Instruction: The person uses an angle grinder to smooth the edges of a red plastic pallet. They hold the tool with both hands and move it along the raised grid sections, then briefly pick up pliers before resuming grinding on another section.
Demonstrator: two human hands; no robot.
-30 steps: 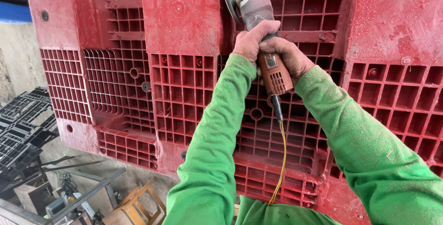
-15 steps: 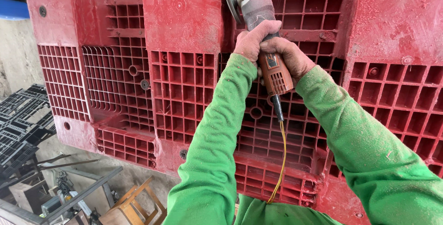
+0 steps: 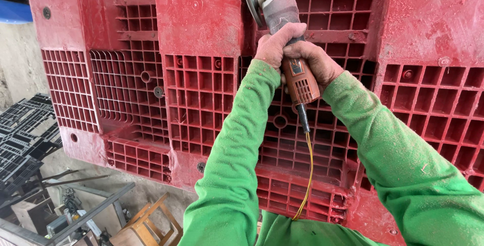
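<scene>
The left hand (image 3: 275, 44) is wrapped tight around the dusty grey neck of a handheld angle grinder with an orange-red body and a dark round disc (image 3: 285, 39), its fingers curled over the top of the housing. The right hand (image 3: 315, 64) is clamped just behind it on the orange-red rear grip, touching the left hand, so both hold the one tool between them. Both arms wear bright green long sleeves (image 3: 237, 155) flecked with pale dust.

The grinder points upward and slightly leftward, its disc (image 3: 249, 3) standing edge-on against the large red moulded plastic pallet (image 3: 201, 100) that stands upright in front of the person. The disc meets the pallet at the seam between a smooth solid block and the ribbed grid to the right of that block; whether it cuts in or only touches cannot be told. From the grinder's tail a black strain sleeve leads into a thin yellow-orange cord (image 3: 307, 175), which hangs down across the pallet's grid and ends behind the green sleeves.

Left of the pallet's lower corner lies a stack of black plastic grid panels (image 3: 22, 135). Below the pallet, on the dusty ground, stand a small wooden frame stool (image 3: 148, 221) and some grey metal bars (image 3: 85, 210).
</scene>
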